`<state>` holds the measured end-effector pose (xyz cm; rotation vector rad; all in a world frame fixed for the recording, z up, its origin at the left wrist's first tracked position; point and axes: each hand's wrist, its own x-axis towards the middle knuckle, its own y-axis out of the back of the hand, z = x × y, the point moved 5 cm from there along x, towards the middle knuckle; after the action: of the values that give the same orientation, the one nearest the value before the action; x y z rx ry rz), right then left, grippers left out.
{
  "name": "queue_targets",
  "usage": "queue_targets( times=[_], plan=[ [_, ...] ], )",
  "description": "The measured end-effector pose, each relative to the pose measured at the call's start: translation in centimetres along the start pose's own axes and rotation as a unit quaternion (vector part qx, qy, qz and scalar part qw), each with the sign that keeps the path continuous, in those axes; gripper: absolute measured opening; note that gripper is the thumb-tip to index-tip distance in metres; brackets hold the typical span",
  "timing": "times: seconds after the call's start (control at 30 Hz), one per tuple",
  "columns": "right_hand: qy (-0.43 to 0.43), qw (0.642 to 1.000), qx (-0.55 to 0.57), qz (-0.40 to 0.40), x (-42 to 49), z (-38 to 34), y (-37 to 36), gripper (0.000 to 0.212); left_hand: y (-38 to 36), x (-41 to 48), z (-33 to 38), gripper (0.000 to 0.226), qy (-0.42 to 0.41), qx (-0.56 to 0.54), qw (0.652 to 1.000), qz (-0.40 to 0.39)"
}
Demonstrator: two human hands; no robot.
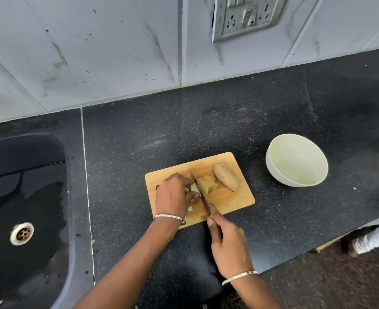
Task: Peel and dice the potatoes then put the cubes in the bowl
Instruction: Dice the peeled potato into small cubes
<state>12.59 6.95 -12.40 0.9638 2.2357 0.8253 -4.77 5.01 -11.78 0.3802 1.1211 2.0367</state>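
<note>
On the wooden cutting board [233,197], in the middle of the dark speckled desk [139,141], the left grip [175,195] curls its fingers over a pale peeled potato piece [194,187] and pins it down. The right grip [228,246] is wrapped round the handle of a knife [200,192], forefinger stretched along the spine. The blade lies flush against the piece's right side. Beyond the blade sits a yellow-brown lump [209,183], potato or peel, I cannot tell which. It touches a whole unpeeled potato [226,179]. A small pale cube [190,208] lies just below the left grip. The white bowl [272,170] stands on the desk, right of the board and apart from it. A black sink [23,175] lies far left.
</note>
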Motion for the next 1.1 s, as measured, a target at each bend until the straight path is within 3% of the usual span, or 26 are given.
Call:
queue_targets(
  times=[0.23, 0.43, 0.7, 1.1],
  plan=[
    [0.006, 0.999, -0.044, 0.009, -0.6, -0.5, -0.1, 0.05, 0.1, -0.3, 0.4, 0.035, 0.002, 0.016, 1.0, 0.006],
    [0.019, 1.0, 0.005, 0.014, -2.6, 0.8, 0.8, 0.051, 0.4, -0.2, 0.1, 0.028, 0.002, 0.003, 1.0, 0.007],
    [0.055, 0.998, 0.019, 0.034, -2.1, -0.4, 1.6, 0.044, 0.6, -0.4, -0.3, 0.039, 0.013, -0.011, 1.0, 0.013],
    [0.039, 0.999, 0.012, 0.016, -1.2, -0.4, 1.0, 0.044, 0.7, -0.1, -0.4, 0.024, 0.026, -0.014, 0.999, 0.022]
  ],
)
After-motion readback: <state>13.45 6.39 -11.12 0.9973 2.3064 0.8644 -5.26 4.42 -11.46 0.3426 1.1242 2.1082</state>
